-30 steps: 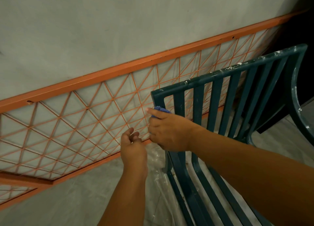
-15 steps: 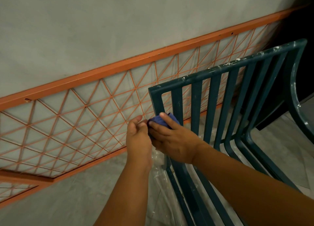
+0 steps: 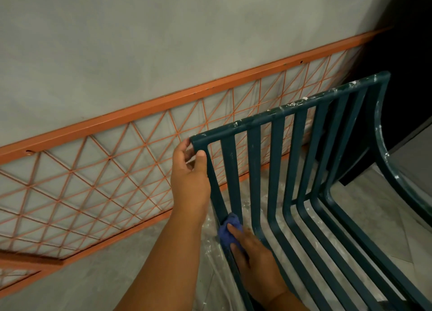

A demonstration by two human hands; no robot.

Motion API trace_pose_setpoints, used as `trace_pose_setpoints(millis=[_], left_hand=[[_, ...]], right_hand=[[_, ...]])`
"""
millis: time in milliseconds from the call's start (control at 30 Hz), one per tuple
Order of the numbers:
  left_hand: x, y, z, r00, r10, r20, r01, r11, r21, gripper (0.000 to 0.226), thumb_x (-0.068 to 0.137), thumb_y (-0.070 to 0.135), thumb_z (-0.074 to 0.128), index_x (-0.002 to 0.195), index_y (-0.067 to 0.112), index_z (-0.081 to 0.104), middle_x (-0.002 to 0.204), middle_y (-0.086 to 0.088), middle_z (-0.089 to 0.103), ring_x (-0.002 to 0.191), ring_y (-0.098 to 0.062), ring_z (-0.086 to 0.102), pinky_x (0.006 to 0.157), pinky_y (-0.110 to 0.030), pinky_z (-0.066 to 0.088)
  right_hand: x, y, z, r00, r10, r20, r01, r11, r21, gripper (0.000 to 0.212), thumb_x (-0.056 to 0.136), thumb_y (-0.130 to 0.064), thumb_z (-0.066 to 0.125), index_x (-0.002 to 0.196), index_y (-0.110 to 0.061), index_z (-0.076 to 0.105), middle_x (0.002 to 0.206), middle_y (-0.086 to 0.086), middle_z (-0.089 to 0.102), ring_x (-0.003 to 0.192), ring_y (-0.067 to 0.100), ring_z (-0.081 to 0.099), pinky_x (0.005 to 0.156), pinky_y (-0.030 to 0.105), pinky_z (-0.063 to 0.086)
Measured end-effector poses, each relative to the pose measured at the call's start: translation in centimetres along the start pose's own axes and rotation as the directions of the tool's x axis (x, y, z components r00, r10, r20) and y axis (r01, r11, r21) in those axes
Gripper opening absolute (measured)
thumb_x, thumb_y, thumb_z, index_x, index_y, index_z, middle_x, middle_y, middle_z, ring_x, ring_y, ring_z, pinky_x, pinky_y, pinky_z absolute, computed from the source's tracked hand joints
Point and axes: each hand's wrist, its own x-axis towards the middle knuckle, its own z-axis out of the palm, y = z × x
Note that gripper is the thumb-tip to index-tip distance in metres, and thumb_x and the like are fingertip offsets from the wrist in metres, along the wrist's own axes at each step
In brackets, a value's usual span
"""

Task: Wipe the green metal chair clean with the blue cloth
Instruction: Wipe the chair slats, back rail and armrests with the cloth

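The dark green metal chair (image 3: pixel 275 170) fills the right half of the view, its slatted back upright and flecked with white paint along the top rail. My left hand (image 3: pixel 189 177) grips the back's top left corner, thumb on the front of the end post. My right hand (image 3: pixel 254 257) presses the bunched blue cloth (image 3: pixel 228 229) against the lower part of the leftmost slats, where the back curves into the seat. Most of the cloth lies under my fingers.
An orange metal lattice frame (image 3: pixel 121 119) leans along the grey wall (image 3: pixel 163 41) behind the chair. Clear plastic sheeting (image 3: pixel 210 264) covers the grey floor under the chair. A dark opening (image 3: pixel 402 53) lies at the far right.
My right hand has slid the cloth from the top left of the back down to the bottom of the slats. My left hand has risen and taken hold of the top corner.
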Motion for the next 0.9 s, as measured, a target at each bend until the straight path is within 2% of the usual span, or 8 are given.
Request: trace_pose_setpoints(millis=[100,167,300,367,433,533,733,900], left_hand=[[0.4,0.8,0.2,0.998,0.046,-0.049,-0.045,0.999,0.027,0.032,0.097,0.024,0.05,0.127,0.034,0.051,0.116,0.015,0.057,0.103,0.001,0.056,0.082,-0.02,0.046],[0.7,0.9,0.2,0.996,0.037,-0.086,-0.033,0.999,0.042,0.028,0.097,0.022,0.05,0.123,0.031,0.055,0.115,0.011,0.06,0.105,-0.006,0.058,0.091,-0.029,0.05],[1.5,0.9,-0.1,0.997,-0.056,-0.048,0.056,0.998,0.004,0.034,0.091,0.004,0.055,0.119,0.023,0.055,0.109,0.004,0.067,0.098,-0.013,0.066,0.087,-0.034,0.054],[1.8,0.9,-0.2,0.999,-0.045,-0.016,0.046,0.996,0.071,0.026,0.086,0.003,0.059,0.107,0.017,0.062,0.098,-0.001,0.071,0.089,-0.02,0.069,0.079,-0.035,0.055],[2.2,0.8,-0.5,0.999,-0.024,-0.023,0.028,0.981,0.191,0.011,0.084,0.008,0.062,0.092,0.015,0.064,0.086,-0.006,0.072,0.08,-0.026,0.068,0.073,-0.039,0.054],[2.7,1.3,-1.0,0.999,-0.036,0.0,0.035,0.96,0.278,0.016,0.078,0.004,0.069,0.091,0.013,0.064,0.081,-0.003,0.071,0.074,-0.019,0.066,0.065,-0.032,0.053],[3.5,1.7,-1.0,0.997,-0.058,0.058,0.032,0.926,0.375,0.021,0.076,0.001,0.072,0.088,0.015,0.062,0.076,0.006,0.064,0.068,-0.01,0.059,0.055,-0.011,0.04],[3.7,1.5,-1.1,0.999,-0.025,0.036,0.011,0.935,0.355,0.016,0.075,-0.002,0.07,0.086,0.008,0.063,0.075,0.002,0.064,0.067,-0.011,0.056,0.05,-0.007,0.04]], right_hand=[[2.2,-3.5,-2.5,0.975,0.168,-0.145,-0.13,0.962,0.239,0.036,0.095,-0.03,0.05,0.109,-0.062,0.046,0.112,-0.03,0.056,0.103,-0.016,0.052,0.095,0.017,0.047],[4.1,-6.8,-4.1,0.957,0.111,-0.269,-0.027,0.954,0.3,0.03,0.096,-0.034,0.047,0.118,-0.054,0.045,0.118,-0.022,0.056,0.106,-0.015,0.052,0.089,0.006,0.043],[9.0,-12.2,-5.3,0.846,-0.312,-0.432,0.294,0.95,-0.108,0.039,0.097,-0.033,0.044,0.136,-0.025,0.049,0.143,0.001,0.042,0.124,0.005,0.041,0.105,0.013,0.03],[11.9,-13.8,-5.6,0.798,-0.469,-0.379,0.34,0.869,-0.36,0.04,0.096,-0.025,0.049,0.136,-0.021,0.05,0.149,0.007,0.039,0.133,0.022,0.037,0.112,0.031,0.028],[13.9,-14.4,-5.7,0.828,-0.531,-0.181,0.368,0.758,-0.539,0.042,0.093,-0.021,0.05,0.134,-0.023,0.052,0.148,0.007,0.041,0.136,0.03,0.035,0.113,0.045,0.027],[15.5,-13.8,-7.1,0.85,-0.525,0.026,0.426,0.659,-0.619,0.047,0.083,-0.012,0.055,0.129,-0.022,0.056,0.132,0.007,0.056,0.125,0.03,0.046,0.11,0.045,0.024],[16.8,-16.9,-8.9,0.983,-0.178,-0.046,0.105,0.747,-0.656,0.031,0.091,-0.018,0.046,0.12,-0.022,0.055,0.12,0.001,0.057,0.119,0.025,0.042,0.11,0.043,0.019],[17.6,-17.8,-10.0,0.959,-0.18,0.217,0.276,0.758,-0.592,0.033,0.099,-0.035,0.035,0.126,-0.027,0.052,0.125,-0.002,0.056,0.119,0.022,0.044,0.11,0.044,0.02]])
